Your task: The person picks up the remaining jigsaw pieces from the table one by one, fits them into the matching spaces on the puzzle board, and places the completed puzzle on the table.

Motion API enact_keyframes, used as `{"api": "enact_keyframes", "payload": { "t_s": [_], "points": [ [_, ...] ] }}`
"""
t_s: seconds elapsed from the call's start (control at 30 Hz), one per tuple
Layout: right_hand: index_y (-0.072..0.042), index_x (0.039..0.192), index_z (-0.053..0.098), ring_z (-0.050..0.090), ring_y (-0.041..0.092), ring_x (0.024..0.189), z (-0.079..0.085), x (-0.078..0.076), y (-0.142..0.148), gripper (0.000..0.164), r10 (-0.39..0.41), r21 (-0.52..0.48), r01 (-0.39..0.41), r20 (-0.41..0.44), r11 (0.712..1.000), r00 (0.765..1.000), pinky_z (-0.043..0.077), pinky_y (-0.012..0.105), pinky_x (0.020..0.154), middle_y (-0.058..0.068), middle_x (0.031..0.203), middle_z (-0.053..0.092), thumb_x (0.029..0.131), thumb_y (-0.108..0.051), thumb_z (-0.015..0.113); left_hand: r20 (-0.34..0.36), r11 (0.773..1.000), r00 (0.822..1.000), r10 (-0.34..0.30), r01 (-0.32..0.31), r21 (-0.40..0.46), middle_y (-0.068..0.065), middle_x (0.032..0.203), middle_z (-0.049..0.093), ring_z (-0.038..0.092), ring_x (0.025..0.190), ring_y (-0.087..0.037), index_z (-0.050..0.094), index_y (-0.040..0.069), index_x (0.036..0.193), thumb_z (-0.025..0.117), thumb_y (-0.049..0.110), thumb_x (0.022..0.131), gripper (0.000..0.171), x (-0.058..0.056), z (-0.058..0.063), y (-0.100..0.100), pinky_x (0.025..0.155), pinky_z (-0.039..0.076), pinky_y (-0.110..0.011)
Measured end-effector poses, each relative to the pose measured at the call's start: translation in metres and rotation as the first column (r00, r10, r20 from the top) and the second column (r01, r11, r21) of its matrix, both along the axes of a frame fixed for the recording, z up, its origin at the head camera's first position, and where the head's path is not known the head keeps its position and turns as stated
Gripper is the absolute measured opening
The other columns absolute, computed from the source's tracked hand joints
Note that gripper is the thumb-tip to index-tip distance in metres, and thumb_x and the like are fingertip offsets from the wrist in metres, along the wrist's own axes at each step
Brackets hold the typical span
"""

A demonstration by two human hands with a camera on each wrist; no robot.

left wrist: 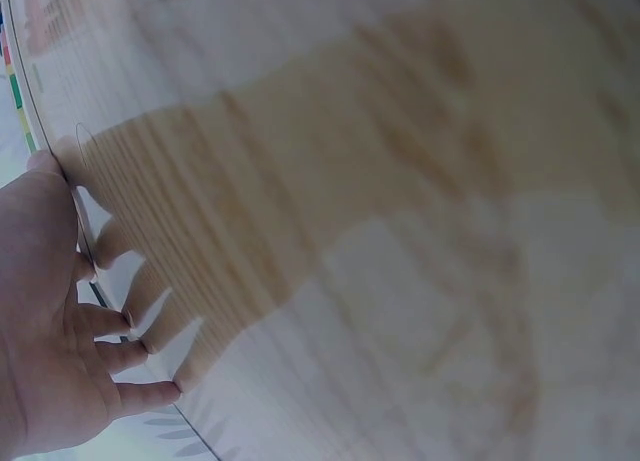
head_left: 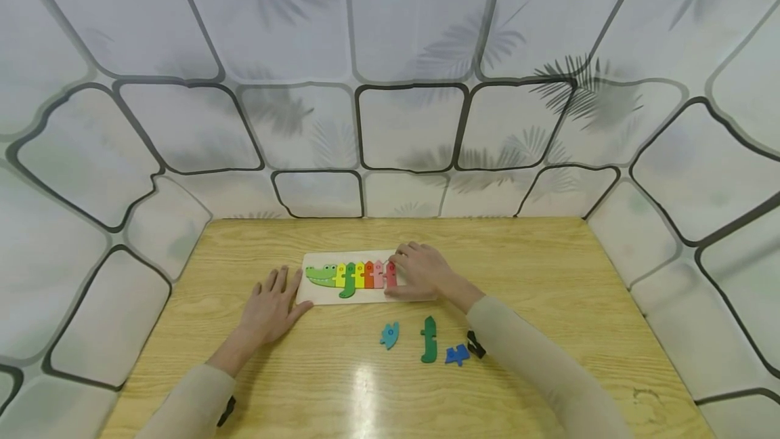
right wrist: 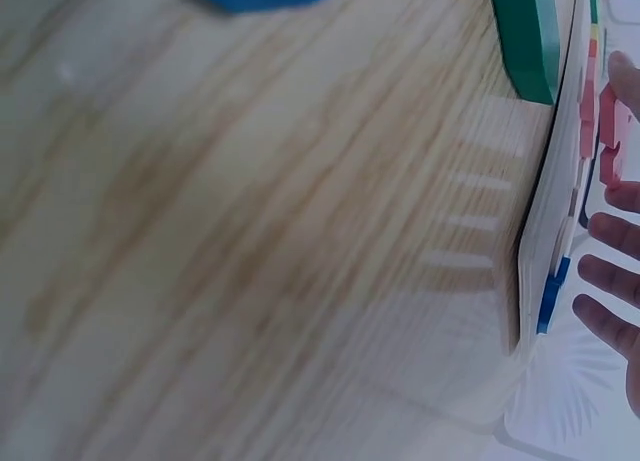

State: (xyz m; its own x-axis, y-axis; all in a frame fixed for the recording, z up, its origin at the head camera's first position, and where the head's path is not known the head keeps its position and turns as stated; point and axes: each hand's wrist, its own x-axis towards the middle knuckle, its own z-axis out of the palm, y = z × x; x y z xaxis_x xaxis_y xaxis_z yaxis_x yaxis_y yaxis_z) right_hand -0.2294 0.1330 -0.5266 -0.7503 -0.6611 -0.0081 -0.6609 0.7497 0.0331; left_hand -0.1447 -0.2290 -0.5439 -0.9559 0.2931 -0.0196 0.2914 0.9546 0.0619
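A wooden crocodile puzzle board [head_left: 329, 297] lies on the table, with the green head piece [head_left: 321, 276] at its left and a row of yellow, green, orange and pink body pieces filling toward the right. At the row's right end my right hand [head_left: 420, 271] pinches a red puzzle piece [head_left: 391, 275] between thumb and index finger. In the right wrist view this red piece [right wrist: 608, 131] shows raised over the board, the other fingers spread. My left hand [head_left: 268, 307] rests with straight, spread fingers at the board's left edge, thumb by the lower left corner.
Nearer me on the wooden table [head_left: 292, 391] lie a light blue piece [head_left: 390, 335], a long dark green leg piece [head_left: 429, 339] and a blue piece [head_left: 457, 355]. The right forearm passes beside the blue piece. A patterned wall [head_left: 402, 192] closes off the back.
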Motion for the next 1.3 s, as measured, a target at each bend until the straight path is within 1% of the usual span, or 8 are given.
{"api": "enact_keyframes", "payload": {
  "t_s": [0.23, 0.4, 0.6, 0.8, 1.07, 1.3],
  "points": [
    [-0.020, 0.138, 0.066, 0.063, 0.024, 0.126, 0.000, -0.003, -0.003, 0.079, -0.010, -0.023, 0.010, 0.019, 1.000, 1.000, 0.056, 0.043, 0.103, 0.003, 0.137, 0.067, 0.092, -0.083, 0.055, -0.004, 1.000, 1.000, 0.001, -0.001, -0.001, -0.033, 0.165, 0.036, 0.038, 0.152, -0.053, 0.035, 0.005, 0.164, 0.054, 0.055, 0.107, 0.078, 0.000, 0.000, 0.000, 0.114, 0.040, -0.073],
    [-0.022, 0.139, 0.066, 0.062, 0.023, 0.127, -0.004, -0.005, -0.006, 0.079, -0.025, -0.019, 0.026, 0.029, 0.999, 0.999, 0.056, 0.042, 0.104, 0.001, 0.137, 0.066, 0.092, -0.083, 0.053, -0.003, 1.000, 1.000, 0.001, -0.001, 0.002, -0.034, 0.166, 0.036, 0.038, 0.153, -0.053, 0.036, 0.005, 0.164, 0.054, 0.055, 0.107, 0.079, 0.000, 0.000, 0.000, 0.115, 0.039, -0.073],
    [-0.022, 0.138, 0.067, 0.063, 0.022, 0.125, -0.006, -0.007, -0.008, 0.078, -0.029, -0.039, 0.030, 0.029, 0.999, 0.999, 0.057, 0.041, 0.102, 0.001, 0.137, 0.066, 0.091, -0.083, 0.054, -0.009, 1.000, 1.000, -0.006, 0.006, 0.002, -0.034, 0.165, 0.037, 0.039, 0.152, -0.053, 0.037, 0.005, 0.164, 0.054, 0.056, 0.106, 0.079, -0.001, 0.002, 0.001, 0.115, 0.040, -0.073],
    [-0.021, 0.139, 0.066, 0.063, 0.022, 0.125, -0.006, -0.009, -0.009, 0.081, -0.028, -0.026, 0.029, 0.032, 0.999, 0.999, 0.056, 0.040, 0.104, 0.002, 0.138, 0.066, 0.091, -0.084, 0.052, -0.003, 1.000, 1.000, -0.006, 0.006, 0.003, -0.034, 0.165, 0.037, 0.039, 0.152, -0.053, 0.037, 0.005, 0.164, 0.054, 0.055, 0.106, 0.078, 0.000, 0.004, 0.002, 0.114, 0.041, -0.072],
    [-0.019, 0.140, 0.066, 0.063, 0.024, 0.125, -0.006, -0.010, -0.009, 0.080, -0.031, -0.039, 0.033, 0.057, 0.999, 0.998, 0.056, 0.042, 0.103, 0.004, 0.139, 0.066, 0.091, -0.082, 0.056, -0.011, 1.000, 1.000, -0.008, 0.008, -0.008, -0.034, 0.165, 0.037, 0.040, 0.152, -0.053, 0.036, 0.006, 0.164, 0.054, 0.056, 0.106, 0.079, 0.000, 0.001, 0.000, 0.114, 0.041, -0.072],
    [-0.020, 0.141, 0.064, 0.062, 0.024, 0.127, -0.008, -0.012, -0.011, 0.081, -0.040, -0.002, 0.040, 0.056, 0.999, 0.998, 0.056, 0.042, 0.103, 0.003, 0.140, 0.065, 0.091, -0.084, 0.053, -0.022, 1.000, 1.000, -0.008, 0.008, -0.011, -0.033, 0.165, 0.038, 0.040, 0.151, -0.053, 0.036, 0.005, 0.164, 0.055, 0.055, 0.106, 0.079, 0.000, 0.000, -0.001, 0.113, 0.041, -0.073]
  ]
}}
